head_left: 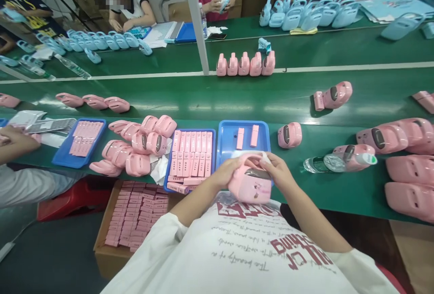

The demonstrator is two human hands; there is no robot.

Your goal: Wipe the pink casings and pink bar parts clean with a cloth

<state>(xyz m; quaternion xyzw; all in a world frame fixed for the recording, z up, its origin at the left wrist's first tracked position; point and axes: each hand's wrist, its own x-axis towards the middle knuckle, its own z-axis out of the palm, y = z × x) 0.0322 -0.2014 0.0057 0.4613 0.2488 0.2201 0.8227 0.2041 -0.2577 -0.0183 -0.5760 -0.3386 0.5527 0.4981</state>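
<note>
Close to my chest I hold a pink plastic housing with a handle loop and a dark window point(252, 183). My left hand point(226, 172) grips its left side, and my right hand point(276, 167) is closed at its upper right, by the handle. A bit of white cloth or tissue point(242, 153) shows behind the housing; which hand holds it I cannot tell. Just beyond lies a blue tray point(225, 140) with two small pink blocks point(240, 138). Left of it, another blue tray point(213, 149) is filled with rows of pink blocks point(190, 144).
Pink housings point(135, 144) are piled on the left, others point(410, 167) on the right near a clear bottle point(325, 163). A cardboard box point(105, 258) of pink blocks stands below the table edge. A co-worker's hand point(20, 140) is at far left. Blue housings point(308, 13) line the back.
</note>
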